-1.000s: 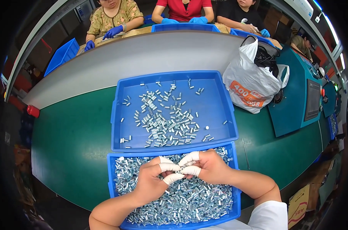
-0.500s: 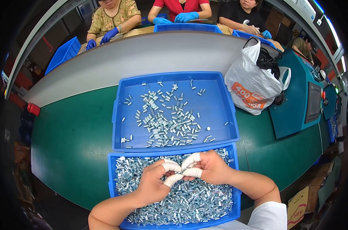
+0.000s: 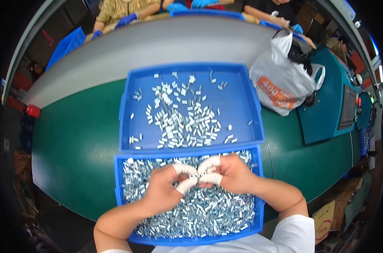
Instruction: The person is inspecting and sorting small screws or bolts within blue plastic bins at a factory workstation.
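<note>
My left hand (image 3: 164, 188) and my right hand (image 3: 233, 173) meet above the near blue tray (image 3: 119, 185). White covers wrap the thumb and index fingertips on both. Pinched between those fingertips are several rivet nuts (image 3: 194, 176), small silvery metal sleeves with their round ends showing. Each hand is closed on some of them; their exact split is blurred. Below, a deep layer of loose rivet nuts (image 3: 216, 213) fills the near tray. Beyond it, touching its far edge, the far blue tray (image 3: 238, 105) carries a thinner scatter of the same parts (image 3: 187, 122).
Both trays rest on a green tabletop (image 3: 77, 147). A white plastic bag (image 3: 271, 80) with dark cables stands right of the far tray, beside a teal machine with a screen (image 3: 347, 107). Behind a grey partition (image 3: 191, 44), several people work, some in blue gloves.
The whole view has shifted, so the trays and table sit higher in the picture and blur slightly. My fingertips stay together, and the rivet nuts' round ends now show between them.
</note>
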`<control>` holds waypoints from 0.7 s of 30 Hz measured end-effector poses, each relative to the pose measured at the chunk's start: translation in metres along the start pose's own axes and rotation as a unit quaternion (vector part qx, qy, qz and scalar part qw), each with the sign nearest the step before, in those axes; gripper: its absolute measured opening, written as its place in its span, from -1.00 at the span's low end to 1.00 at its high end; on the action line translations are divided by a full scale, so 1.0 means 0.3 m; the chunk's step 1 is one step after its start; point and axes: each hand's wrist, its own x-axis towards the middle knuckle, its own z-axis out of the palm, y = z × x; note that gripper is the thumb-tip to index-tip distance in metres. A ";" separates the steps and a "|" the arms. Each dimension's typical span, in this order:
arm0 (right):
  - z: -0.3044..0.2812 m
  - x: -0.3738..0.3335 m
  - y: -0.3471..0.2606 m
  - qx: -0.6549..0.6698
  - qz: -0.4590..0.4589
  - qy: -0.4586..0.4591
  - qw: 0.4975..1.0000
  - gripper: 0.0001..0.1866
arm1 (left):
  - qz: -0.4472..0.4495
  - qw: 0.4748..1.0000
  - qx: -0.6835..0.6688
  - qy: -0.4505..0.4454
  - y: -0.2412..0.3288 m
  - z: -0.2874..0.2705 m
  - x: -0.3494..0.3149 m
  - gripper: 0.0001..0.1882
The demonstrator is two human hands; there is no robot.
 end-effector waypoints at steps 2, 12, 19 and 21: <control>-0.010 0.004 0.006 0.003 -0.014 -0.002 1.000 -0.82 | -0.011 1.000 -0.022 -0.008 0.009 -0.007 0.012 -0.79; -0.019 0.009 -0.014 -0.066 -0.046 0.002 0.997 -0.85 | -0.037 0.997 -0.065 -0.024 0.039 -0.027 0.009 -0.78; -0.025 0.001 -0.025 -0.091 -0.062 -0.007 0.994 -0.85 | 0.058 0.998 -0.028 -0.027 0.038 -0.027 0.007 -0.76; -0.028 0.003 -0.025 -0.069 -0.055 -0.012 0.996 -0.84 | 0.063 0.998 -0.023 -0.022 0.049 -0.031 0.012 -0.76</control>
